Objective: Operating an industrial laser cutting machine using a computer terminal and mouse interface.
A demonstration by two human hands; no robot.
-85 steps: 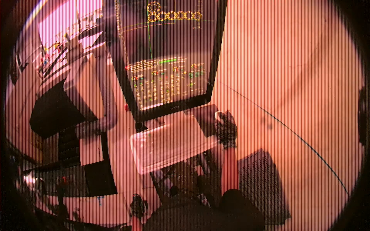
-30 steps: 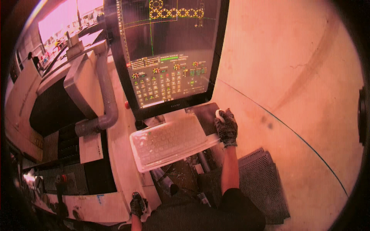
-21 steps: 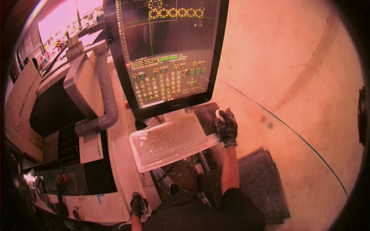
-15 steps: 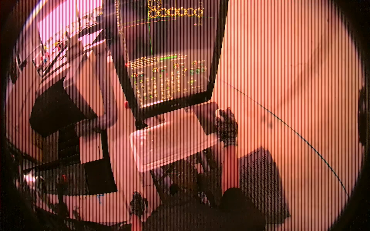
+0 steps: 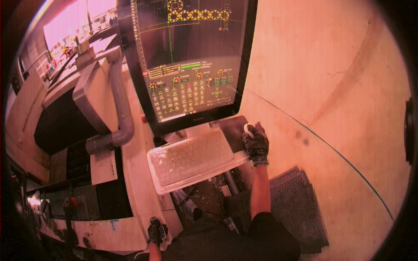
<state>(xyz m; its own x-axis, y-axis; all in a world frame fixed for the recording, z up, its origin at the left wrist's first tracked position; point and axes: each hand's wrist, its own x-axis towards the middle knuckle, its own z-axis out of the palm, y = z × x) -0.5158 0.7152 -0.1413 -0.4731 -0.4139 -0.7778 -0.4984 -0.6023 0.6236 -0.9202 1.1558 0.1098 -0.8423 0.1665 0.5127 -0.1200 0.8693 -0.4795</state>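
My right hand, in a dark patterned work glove, is closed over a white computer mouse. The mouse sits on a dark pad at the right end of a shelf. Left of the pad lies a pale keyboard, under what looks like a clear cover. Above it stands a tall monitor in a black frame, showing a row of yellow ring shapes and rows of small icons. At the lower left my left hand, also gloved, is curled at the edge of the pale machine panel; what its fingers hold is hidden.
A big machine with a dark opening and a grey ribbed hose fills the left side. Perforated dark sheets lie right of my right arm. A thin dark line curves across the pale floor.
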